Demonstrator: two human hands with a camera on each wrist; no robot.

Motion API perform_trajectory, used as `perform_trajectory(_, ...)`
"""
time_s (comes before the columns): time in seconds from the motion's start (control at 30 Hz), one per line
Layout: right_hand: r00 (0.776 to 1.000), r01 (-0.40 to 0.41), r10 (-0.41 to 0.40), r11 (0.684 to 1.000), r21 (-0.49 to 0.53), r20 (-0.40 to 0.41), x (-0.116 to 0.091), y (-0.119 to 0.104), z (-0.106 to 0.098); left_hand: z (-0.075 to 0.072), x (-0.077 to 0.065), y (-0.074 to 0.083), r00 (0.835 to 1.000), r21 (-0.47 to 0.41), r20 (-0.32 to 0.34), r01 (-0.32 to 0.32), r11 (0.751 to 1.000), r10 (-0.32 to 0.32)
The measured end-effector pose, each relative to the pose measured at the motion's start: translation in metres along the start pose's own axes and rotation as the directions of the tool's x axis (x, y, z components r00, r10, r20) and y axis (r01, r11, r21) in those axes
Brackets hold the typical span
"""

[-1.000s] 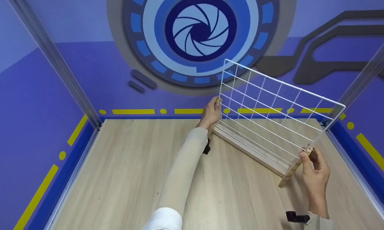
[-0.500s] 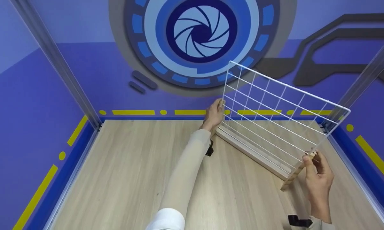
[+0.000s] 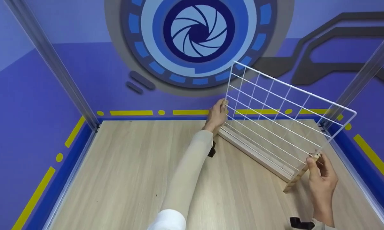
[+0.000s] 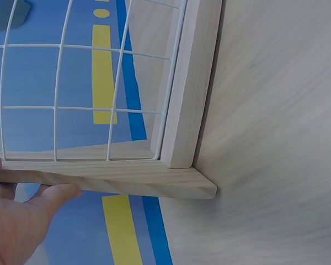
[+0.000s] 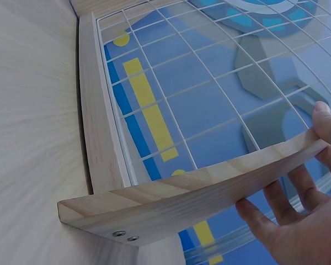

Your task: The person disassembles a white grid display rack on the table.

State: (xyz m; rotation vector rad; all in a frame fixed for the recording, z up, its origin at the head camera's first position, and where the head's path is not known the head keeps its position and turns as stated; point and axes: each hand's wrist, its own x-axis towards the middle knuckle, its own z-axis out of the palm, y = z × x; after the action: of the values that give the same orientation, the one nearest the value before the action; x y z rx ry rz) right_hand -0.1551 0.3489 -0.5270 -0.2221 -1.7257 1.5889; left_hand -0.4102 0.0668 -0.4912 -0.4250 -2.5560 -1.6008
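Note:
A white wire grid panel (image 3: 291, 85) stands upright in a wooden frame, set diagonally on the table's right half. The frame has a long bottom rail (image 3: 255, 153) and a board at each end. At the far end, my left hand (image 3: 216, 115) holds the left side board (image 4: 127, 179) by its edge, fingers partly hidden. My right hand (image 3: 324, 179) grips the upper part of the right side board (image 3: 295, 179), thumb on one edge and fingers against the other side. Two screw heads (image 5: 119, 233) show low on that board in the right wrist view.
The wood-grain table (image 3: 131, 172) extends to the left and in front of the frame. Blue printed panels (image 3: 83, 73) wall it at the back and sides, with metal posts (image 3: 51, 60) at the corners. A black wrist mount (image 3: 300, 223) sits on the right wrist.
The frame with its grid panel has shifted slightly right and a little nearer to me. Both hands have moved along with it, their hold unchanged.

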Motion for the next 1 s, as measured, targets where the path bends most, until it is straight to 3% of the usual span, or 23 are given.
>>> perform_trajectory(0.2, 1.000, 0.024, -0.025, 0.999, -0.038, -0.011, -0.002, -0.002, -0.004, 0.009, -0.001, 0.004, 1.000, -0.009, -0.018, 0.024, 1.000, -0.024)
perform_trajectory(0.67, 0.999, 0.040, -0.037, 0.996, 0.085, -0.030, -0.001, 0.000, -0.012, 0.022, 0.004, 0.012, 1.000, -0.021, 0.000, 0.017, 1.000, -0.017)
perform_trajectory(0.83, 0.999, 0.038, -0.036, 0.998, 0.044, -0.041, -0.001, 0.002, -0.012, 0.021, 0.004, 0.012, 0.999, -0.031, 0.026, 0.025, 0.999, -0.025)
perform_trajectory(1.0, 0.999, 0.032, -0.031, 0.999, 0.040, -0.030, -0.002, 0.000, -0.010, 0.013, 0.004, 0.012, 0.999, 0.016, 0.048, -0.004, 1.000, 0.003)
